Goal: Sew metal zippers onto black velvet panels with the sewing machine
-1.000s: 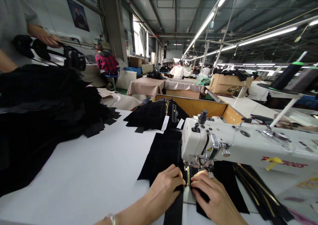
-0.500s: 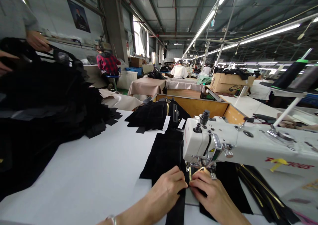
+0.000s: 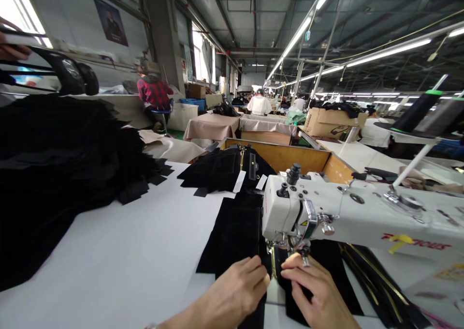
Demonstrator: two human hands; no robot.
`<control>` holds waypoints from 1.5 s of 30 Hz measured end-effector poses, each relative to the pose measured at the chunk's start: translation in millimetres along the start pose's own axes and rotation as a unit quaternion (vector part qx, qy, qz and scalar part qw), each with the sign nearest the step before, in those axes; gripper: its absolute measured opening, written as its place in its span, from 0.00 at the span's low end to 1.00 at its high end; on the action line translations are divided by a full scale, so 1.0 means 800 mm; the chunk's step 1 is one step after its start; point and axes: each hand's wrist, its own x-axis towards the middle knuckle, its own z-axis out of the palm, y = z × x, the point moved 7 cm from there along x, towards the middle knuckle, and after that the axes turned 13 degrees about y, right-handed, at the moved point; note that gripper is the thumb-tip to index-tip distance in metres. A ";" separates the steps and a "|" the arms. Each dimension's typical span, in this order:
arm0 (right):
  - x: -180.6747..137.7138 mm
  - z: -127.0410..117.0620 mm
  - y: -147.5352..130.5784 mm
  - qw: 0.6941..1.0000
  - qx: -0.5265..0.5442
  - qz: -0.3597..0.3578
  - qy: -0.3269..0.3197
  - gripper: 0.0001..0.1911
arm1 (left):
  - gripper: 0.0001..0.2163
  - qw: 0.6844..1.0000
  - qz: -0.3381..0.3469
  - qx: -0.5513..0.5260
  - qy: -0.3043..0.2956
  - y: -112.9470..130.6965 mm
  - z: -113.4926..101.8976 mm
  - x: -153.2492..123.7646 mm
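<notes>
My left hand [image 3: 239,290] lies on a black velvet fabric strip [image 3: 235,232] just left of the needle of a white sewing machine [image 3: 326,217], its fingers curled and pressing the cloth down. My right hand [image 3: 313,290] sits right of the needle on the same black fabric, fingertips pinching its edge beside a gold zipper line [image 3: 272,267]. Both hands nearly touch under the machine head. The strip runs away from me beneath the machine.
A large heap of black fabric [image 3: 54,164] fills the left of the white table [image 3: 126,256]. More black pieces [image 3: 221,169] lie by a wooden box [image 3: 290,155]. Zipper strips [image 3: 377,280] lie on the right. A co-worker's hand [image 3: 12,51] holds black goods at far left.
The fabric has fed a little further under the needle, with both hands staying on it. The co-worker at left has lifted the black goods higher and further left.
</notes>
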 end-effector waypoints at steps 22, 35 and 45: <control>0.000 0.010 -0.009 0.988 -0.134 -0.072 -0.031 0.17 | 0.11 0.978 -0.065 -0.188 0.059 -0.021 0.004 0.000; -0.019 0.021 0.027 0.990 -0.119 0.002 -0.079 0.21 | 0.08 0.992 -0.095 -0.073 0.039 -0.032 0.010 0.004; -0.004 0.042 0.042 0.988 -0.046 0.128 -0.076 0.11 | 0.13 0.982 -0.114 -0.125 0.084 -0.045 0.013 0.004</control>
